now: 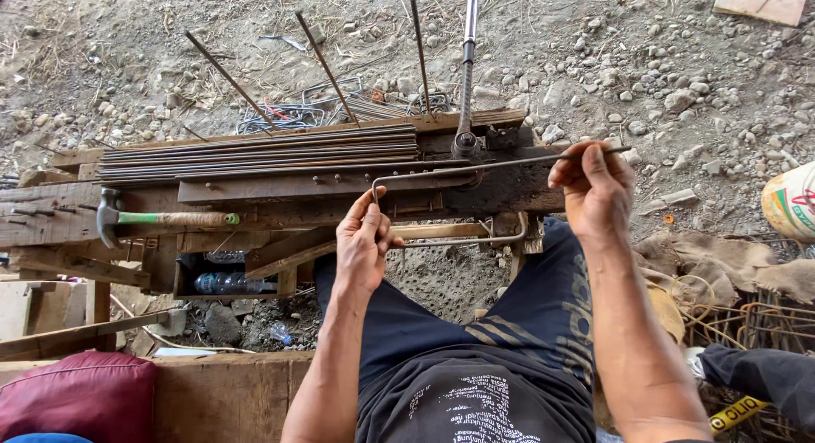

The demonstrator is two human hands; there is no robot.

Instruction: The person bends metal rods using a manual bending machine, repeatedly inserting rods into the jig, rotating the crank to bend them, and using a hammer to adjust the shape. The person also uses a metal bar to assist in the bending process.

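Rod (441, 173), bent into an open frame, is gripped by both hands: left hand (363, 243) clenches its corner, right hand (594, 188) pinches its end.

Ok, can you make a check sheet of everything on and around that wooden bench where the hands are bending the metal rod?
Surface: rough wooden workbench, worn and dark.
Job's things: thin grey steel rod bent into a partial rectangle; long metal bending lever standing at the bench's far edge.
Clutter: bundle of straight steel rods; green-handled claw hammer; clear plastic bottle under the bench.
Hands: left hand grips the rod's bent corner; right hand pinches its free end.
Cables: nothing seen.
Surroundings: gravel ground; maroon cushion; bent wire pieces at the right.
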